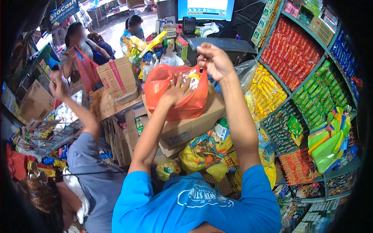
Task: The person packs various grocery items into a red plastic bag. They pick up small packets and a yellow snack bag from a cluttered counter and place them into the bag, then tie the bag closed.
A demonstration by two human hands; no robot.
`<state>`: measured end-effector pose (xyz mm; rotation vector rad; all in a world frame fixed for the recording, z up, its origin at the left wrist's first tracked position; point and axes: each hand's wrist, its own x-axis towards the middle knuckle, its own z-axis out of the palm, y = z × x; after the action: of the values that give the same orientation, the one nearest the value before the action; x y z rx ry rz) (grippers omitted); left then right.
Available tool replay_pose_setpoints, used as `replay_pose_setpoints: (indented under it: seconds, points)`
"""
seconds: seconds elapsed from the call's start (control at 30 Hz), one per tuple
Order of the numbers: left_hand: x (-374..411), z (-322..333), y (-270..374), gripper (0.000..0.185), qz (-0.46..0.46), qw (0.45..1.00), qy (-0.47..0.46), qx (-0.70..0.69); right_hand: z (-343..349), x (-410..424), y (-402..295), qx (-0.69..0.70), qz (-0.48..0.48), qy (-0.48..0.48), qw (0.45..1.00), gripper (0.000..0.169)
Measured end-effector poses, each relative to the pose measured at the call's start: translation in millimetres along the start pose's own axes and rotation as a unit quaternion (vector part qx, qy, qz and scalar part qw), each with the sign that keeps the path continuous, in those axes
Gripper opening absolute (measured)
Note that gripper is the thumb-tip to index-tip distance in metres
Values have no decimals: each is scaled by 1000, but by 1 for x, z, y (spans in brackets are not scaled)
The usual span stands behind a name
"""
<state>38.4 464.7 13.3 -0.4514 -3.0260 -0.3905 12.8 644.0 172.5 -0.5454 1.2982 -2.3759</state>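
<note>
A red plastic bag (158,87) stands in front of me on a brown cardboard box (189,125). My left hand (176,91) lies flat over the bag's mouth, fingers spread against the goods inside. Between the handles shows a white and yellow package (193,80), partly covered by that hand. At the bag's right side, the handle rises to my right hand (215,62), whose curled fingers appear to hold its upper end. The rest of the bag's contents is hidden.
On my left a co-worker in a grey shirt (90,163) reaches toward egg trays (68,115). Across the counter (102,106), a person holds another red bag (86,68). Shelves of sachets (291,52) rise at right; yellow bags (193,154) lie below the box. A monitor (205,8) stands behind.
</note>
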Motion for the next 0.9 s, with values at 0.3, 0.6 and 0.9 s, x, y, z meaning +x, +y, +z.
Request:
replay_pose_setpoints:
  seconds: [0.3,0.6,0.9]
  points:
    - [-93,-104,31,60,-167,877,431,132,-1,-43,24,-224,-92,28,970,15]
    - [-63,-161,-3,64,-118,839,378,-374,4,28,-25,-218,-149,157,952,17]
    - [-40,-168,-2,78,-109,851,365,-362,-10,41,-34,-277,-152,137,939,18]
